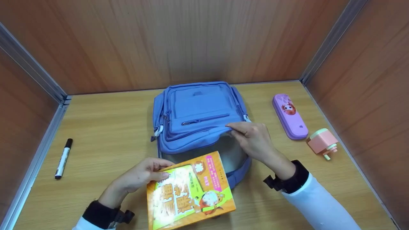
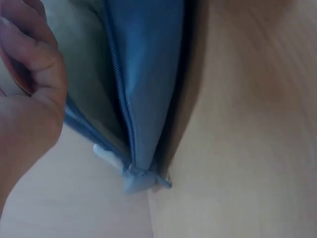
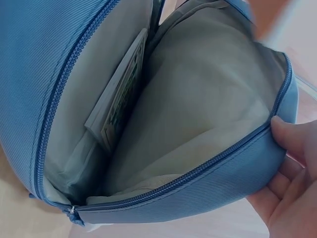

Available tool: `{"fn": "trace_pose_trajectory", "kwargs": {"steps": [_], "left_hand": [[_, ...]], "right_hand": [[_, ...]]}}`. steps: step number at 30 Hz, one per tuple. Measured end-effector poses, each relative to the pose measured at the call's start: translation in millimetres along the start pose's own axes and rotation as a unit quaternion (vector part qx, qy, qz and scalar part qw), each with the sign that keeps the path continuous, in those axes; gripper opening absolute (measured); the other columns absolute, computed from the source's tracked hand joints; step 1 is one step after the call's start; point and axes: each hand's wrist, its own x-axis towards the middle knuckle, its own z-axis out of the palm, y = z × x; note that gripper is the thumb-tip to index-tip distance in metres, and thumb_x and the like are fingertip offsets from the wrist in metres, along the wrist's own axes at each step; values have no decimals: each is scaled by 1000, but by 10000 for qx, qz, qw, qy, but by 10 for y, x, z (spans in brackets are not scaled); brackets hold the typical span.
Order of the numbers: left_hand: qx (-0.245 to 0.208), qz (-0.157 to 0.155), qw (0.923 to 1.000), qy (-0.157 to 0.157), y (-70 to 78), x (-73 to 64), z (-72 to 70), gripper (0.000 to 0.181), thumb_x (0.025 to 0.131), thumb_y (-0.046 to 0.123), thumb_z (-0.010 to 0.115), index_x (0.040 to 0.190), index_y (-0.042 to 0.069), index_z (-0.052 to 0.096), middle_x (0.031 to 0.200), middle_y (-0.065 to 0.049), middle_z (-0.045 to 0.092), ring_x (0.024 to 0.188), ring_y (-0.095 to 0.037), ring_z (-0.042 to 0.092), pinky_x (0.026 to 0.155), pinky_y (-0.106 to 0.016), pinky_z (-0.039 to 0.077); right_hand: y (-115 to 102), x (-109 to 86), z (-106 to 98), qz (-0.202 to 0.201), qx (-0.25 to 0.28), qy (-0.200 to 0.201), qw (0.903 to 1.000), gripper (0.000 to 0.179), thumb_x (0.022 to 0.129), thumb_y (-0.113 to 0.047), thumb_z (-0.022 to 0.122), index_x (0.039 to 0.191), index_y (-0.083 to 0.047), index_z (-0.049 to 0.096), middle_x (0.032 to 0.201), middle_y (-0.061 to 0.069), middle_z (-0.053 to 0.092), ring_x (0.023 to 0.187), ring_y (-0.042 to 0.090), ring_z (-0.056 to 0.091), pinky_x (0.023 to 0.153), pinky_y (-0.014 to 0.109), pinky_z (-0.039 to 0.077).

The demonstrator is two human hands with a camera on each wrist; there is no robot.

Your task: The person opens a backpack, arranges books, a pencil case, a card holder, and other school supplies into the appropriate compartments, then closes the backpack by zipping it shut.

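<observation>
A blue backpack (image 1: 203, 103) lies on the table with its main zip undone and the grey lining showing. My right hand (image 1: 255, 140) pinches the edge of its front panel between thumb and fingers and holds the mouth apart. In the right wrist view, a thin book (image 3: 121, 91) with pale page edges stands inside against the lining. My left hand (image 1: 140, 175) grips an orange and yellow book (image 1: 188, 195) by its upper left corner, thumb on the cover. The book overlaps the lower part of the backpack in the head view.
To the right lie a purple pencil case (image 1: 290, 118) and a pink and mint block-shaped object (image 1: 322, 142) near the side wall. A black-capped white marker (image 1: 64, 159) is at the far left. Wooden panels (image 1: 185, 41) enclose the back and sides.
</observation>
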Motion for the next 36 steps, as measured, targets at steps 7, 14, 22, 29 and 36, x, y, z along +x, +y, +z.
{"fn": "trace_pose_trajectory", "kwargs": {"steps": [7,14,22,29,36], "left_hand": [[-338,-830,9882,1240,-118,163,184,36,105,6,56,135,-14,57,104,-12,75,87,-18,72,76,-25,60],[-1163,-694,9668,2169,-195,350,382,41,105,4,52,139,-16,47,98,-9,74,83,-16,71,72,-26,60],[-1901,-776,9200,3339,-198,591,532,19,103,0,53,121,-5,48,84,-10,61,59,-14,60,39,-19,47],[-2642,-485,8865,3767,-225,731,567,20,102,-6,47,121,0,46,107,-14,52,82,-25,59,51,-26,55],[-3099,372,8880,3376,-273,797,542,36,99,-14,41,128,2,56,118,-16,60,107,-30,63,85,-48,63]], "right_hand": [[16,7,3,-133,58,13,9999,21,88,3,79,109,-2,81,106,11,79,95,24,77,72,38,65],[6,-25,-34,6,54,-104,9999,25,88,7,78,111,-2,80,108,11,79,101,26,76,81,41,64],[-35,-26,-50,197,62,-248,9995,26,89,7,76,113,-2,80,109,11,79,103,25,76,84,41,63],[-41,-48,-39,251,118,-284,9992,27,88,8,77,112,-2,80,109,12,78,102,26,76,84,40,63],[-13,-101,-23,303,218,-406,9985,28,88,8,77,113,-3,80,110,11,78,102,25,76,84,38,63]]}}
